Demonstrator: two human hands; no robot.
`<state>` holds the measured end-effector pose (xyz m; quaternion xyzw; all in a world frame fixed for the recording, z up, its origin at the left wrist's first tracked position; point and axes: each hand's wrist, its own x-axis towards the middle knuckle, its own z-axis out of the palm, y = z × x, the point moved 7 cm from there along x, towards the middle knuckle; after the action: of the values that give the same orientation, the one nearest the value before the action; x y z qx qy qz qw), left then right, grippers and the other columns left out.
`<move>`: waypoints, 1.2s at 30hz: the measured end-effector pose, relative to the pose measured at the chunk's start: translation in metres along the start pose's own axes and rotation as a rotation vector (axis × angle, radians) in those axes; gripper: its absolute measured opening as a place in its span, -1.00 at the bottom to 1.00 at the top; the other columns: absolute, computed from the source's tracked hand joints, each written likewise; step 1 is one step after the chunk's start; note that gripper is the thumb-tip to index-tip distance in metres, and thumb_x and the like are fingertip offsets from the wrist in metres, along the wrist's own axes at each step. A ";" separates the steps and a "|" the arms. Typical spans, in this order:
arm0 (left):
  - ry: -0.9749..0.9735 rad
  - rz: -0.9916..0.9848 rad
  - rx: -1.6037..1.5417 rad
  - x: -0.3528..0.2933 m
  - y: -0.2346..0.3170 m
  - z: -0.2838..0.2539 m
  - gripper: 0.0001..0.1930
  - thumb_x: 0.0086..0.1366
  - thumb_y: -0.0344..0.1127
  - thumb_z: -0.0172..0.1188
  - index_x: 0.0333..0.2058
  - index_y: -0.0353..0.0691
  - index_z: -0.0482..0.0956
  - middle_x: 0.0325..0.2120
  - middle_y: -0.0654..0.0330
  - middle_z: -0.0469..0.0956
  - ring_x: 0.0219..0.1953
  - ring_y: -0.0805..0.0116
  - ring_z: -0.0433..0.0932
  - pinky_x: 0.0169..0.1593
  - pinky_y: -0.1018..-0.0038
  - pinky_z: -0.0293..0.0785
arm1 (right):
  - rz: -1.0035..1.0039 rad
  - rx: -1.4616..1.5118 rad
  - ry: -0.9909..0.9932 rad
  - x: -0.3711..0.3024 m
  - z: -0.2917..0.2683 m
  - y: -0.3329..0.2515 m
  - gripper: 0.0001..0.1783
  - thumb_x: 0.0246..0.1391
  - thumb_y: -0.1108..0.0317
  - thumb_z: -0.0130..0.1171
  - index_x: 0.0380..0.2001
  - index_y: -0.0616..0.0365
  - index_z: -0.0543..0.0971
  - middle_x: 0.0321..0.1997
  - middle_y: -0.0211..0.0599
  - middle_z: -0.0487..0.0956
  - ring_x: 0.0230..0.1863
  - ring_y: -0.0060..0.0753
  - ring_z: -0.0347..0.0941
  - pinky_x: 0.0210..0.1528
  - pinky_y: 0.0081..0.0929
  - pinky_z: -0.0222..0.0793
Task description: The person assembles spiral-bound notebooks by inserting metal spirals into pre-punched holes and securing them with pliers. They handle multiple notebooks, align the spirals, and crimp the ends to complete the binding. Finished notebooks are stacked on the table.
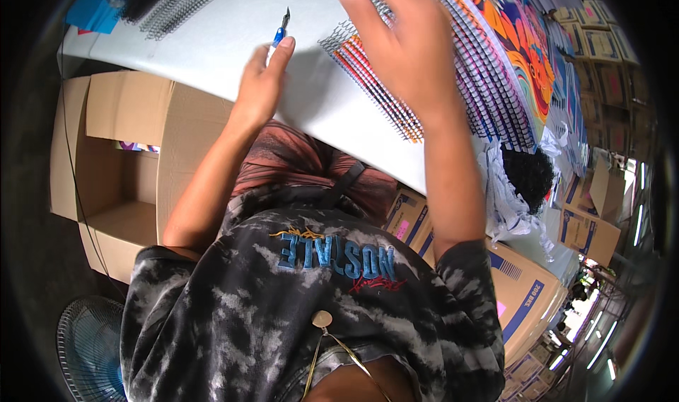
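My left hand (263,83) is closed round a small pair of pliers (281,30) with blue handles, its dark jaws pointing away from me above the white tabletop (233,44). To the right, my right hand (410,55) hovers over a row of spiral bindings (375,83) with red, orange and blue edges. Its visible fingers stretch apart to the left, slightly blurred, and some pass beyond the top edge; nothing shows in them. Beside that wrist lies a stack of spiral-bound books (488,83) with dark coils and a colourful orange and purple cover (527,41).
Loose wire coils (191,6) lie at the table's far left, near a blue item (92,9). An open cardboard box (120,168) stands left, a fan (92,352) below it. Crumpled white wrapping (509,197) hangs at right, near more cartons (523,299).
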<state>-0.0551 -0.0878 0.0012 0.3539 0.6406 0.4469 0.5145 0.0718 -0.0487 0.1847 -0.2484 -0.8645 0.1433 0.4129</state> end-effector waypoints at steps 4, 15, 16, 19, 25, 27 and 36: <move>-0.721 -0.459 -1.234 -0.027 -0.026 0.077 -0.58 0.33 -0.05 -0.18 -0.17 -0.35 0.37 -0.37 0.03 0.50 -0.31 0.25 0.52 -0.10 0.22 0.47 | 0.240 -0.468 -0.814 0.023 0.099 0.074 -0.73 -0.17 0.27 0.22 -0.44 0.27 0.57 -0.45 -0.06 0.57 -0.42 -0.10 0.52 -0.36 -0.25 0.38; -0.587 -0.564 -1.066 -0.022 -0.033 0.096 -0.54 0.36 0.01 -0.27 -0.17 -0.34 0.35 -0.39 0.08 0.47 -0.34 0.22 0.54 -0.22 0.16 0.56 | 0.534 -0.514 -1.417 -0.032 0.147 0.145 -0.73 -0.23 0.30 0.32 -0.45 0.27 0.61 -0.52 -0.12 0.58 -0.52 -0.30 0.48 -0.44 -0.33 0.36; -0.603 -0.545 -1.029 -0.018 -0.038 0.095 -0.54 0.36 0.01 -0.27 -0.17 -0.33 0.36 -0.42 0.12 0.47 -0.37 0.27 0.53 -0.25 0.22 0.57 | 0.548 -0.515 -1.418 -0.030 0.145 0.141 -0.73 -0.24 0.31 0.32 -0.45 0.28 0.61 -0.52 -0.12 0.58 -0.52 -0.30 0.48 -0.44 -0.34 0.36; -0.876 -0.474 -1.159 -0.014 -0.048 0.098 -0.53 0.36 0.05 -0.29 -0.17 -0.28 0.37 -0.47 0.20 0.45 -0.45 0.38 0.49 -0.35 0.36 0.57 | 0.549 -0.486 -1.398 -0.030 0.142 0.141 -0.74 -0.27 0.35 0.31 -0.45 0.29 0.60 -0.53 -0.13 0.58 -0.53 -0.33 0.47 -0.45 -0.37 0.36; -0.599 -0.487 -0.673 -0.024 -0.029 0.091 -0.49 0.36 0.08 -0.34 -0.14 -0.29 0.35 -0.37 0.09 0.50 -0.31 0.30 0.54 -0.30 0.33 0.57 | 0.531 -0.431 -1.403 -0.032 0.147 0.152 -0.80 -0.29 0.46 0.25 -0.47 0.27 0.59 -0.55 -0.21 0.57 -0.54 -0.40 0.46 -0.46 -0.43 0.35; -0.621 -0.472 -0.691 -0.022 -0.028 0.092 -0.46 0.36 0.09 -0.36 -0.10 -0.31 0.32 -0.26 0.00 0.51 -0.18 0.20 0.54 -0.24 0.28 0.57 | 0.546 -0.373 -1.414 -0.033 0.148 0.150 -0.81 -0.29 0.48 0.24 -0.46 0.26 0.60 -0.53 -0.19 0.57 -0.52 -0.37 0.47 -0.46 -0.41 0.36; -0.591 -0.514 -0.586 -0.025 -0.024 0.082 -0.47 0.35 0.10 -0.34 -0.10 -0.30 0.33 -0.28 0.02 0.50 -0.20 0.19 0.55 -0.24 0.26 0.56 | 0.545 -0.206 -1.457 -0.021 0.133 0.126 -0.77 -0.26 0.54 0.21 -0.39 0.19 0.63 -0.44 -0.16 0.60 -0.44 -0.30 0.51 -0.43 -0.31 0.40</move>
<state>0.0308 -0.1020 -0.0187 0.1364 0.3810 0.3472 0.8460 0.0176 0.0392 0.0317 -0.3324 -0.8350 0.2854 -0.3330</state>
